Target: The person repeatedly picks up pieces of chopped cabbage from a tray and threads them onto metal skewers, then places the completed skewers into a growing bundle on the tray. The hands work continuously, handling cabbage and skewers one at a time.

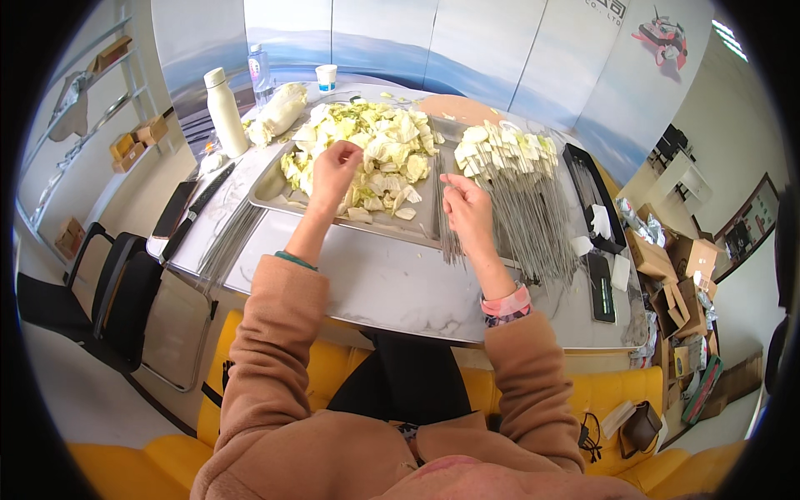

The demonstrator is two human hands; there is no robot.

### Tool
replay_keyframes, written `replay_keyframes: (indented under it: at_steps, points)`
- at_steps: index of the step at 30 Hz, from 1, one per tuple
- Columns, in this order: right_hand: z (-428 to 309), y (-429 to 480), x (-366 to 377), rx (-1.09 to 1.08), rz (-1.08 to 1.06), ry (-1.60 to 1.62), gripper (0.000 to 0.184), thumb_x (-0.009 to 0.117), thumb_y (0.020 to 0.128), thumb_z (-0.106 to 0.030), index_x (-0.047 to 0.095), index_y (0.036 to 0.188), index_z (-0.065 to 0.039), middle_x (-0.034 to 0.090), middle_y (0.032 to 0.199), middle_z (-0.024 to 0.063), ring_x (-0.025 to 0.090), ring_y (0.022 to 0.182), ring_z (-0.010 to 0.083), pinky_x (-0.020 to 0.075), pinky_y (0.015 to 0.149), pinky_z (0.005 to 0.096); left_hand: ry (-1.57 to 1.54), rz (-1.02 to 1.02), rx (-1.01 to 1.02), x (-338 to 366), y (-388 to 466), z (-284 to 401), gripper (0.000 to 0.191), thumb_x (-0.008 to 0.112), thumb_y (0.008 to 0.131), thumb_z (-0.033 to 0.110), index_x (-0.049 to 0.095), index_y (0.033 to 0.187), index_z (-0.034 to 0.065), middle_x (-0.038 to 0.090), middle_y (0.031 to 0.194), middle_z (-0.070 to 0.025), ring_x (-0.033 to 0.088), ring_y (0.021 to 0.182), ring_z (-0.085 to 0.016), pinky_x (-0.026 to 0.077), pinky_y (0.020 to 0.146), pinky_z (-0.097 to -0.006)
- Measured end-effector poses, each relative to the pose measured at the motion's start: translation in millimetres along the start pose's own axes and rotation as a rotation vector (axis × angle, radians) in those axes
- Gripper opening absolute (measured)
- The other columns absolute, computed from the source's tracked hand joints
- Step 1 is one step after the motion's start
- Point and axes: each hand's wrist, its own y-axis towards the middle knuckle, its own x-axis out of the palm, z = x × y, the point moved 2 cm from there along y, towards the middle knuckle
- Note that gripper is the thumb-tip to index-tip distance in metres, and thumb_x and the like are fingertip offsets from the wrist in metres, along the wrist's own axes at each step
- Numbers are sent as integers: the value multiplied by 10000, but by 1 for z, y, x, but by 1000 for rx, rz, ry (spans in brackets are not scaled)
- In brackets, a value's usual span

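Observation:
My left hand [336, 170] is over the cut cabbage leaves [394, 134] heaped in a metal tray [375, 232]; its fingers are curled, and whether they hold anything cannot be made out. My right hand [465, 203] is over a bundle of thin metal skewers [439, 187] lying in the tray, its index finger and thumb held near each other; a grip on a skewer cannot be confirmed. To its right, many skewers threaded with cabbage pieces [506, 150] lie side by side, their bare ends towards me. More bare skewers [234, 240] rest left of the tray.
A knife [197, 209] and a dark phone [175, 209] lie at the left. Behind them stand a white bottle [225, 115], a clear plastic bottle [258, 72], a whole cabbage [281, 112] and a paper cup [326, 79]. At the right are a black box [615, 232] and another phone [600, 287].

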Motion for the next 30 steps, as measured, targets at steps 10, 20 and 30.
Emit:
replay_keyframes:
  at_steps: [10, 20, 30]
  points:
    - [-5, -5, -1, 143, -37, 175, 281, 512, 869, -77, 558, 1117, 46, 467, 612, -27, 309, 430, 2, 210, 372, 174, 273, 46, 14, -26, 2, -5, 142, 590, 782, 96, 664, 884, 30, 654, 744, -91, 595, 610, -189, 470, 606, -299]
    - [-3, -6, 0, 171, -61, 235, 236, 515, 875, -76, 574, 1069, 45, 469, 617, -26, 307, 432, 3, 214, 374, 170, 649, -401, 503, 23, -5, -8, 287, 597, 729, -26, 656, 994, 67, 656, 970, -82, 547, 969, -270, 476, 827, -365]
    - [-2, -6, -1, 172, -77, 253, 228, 520, 874, -71, 576, 1059, 52, 466, 620, -26, 306, 435, 2, 213, 377, 167, 821, -486, 508, 28, -2, -3, 275, 631, 686, -56, 665, 934, 61, 637, 894, -86, 524, 958, -285, 455, 834, -365]
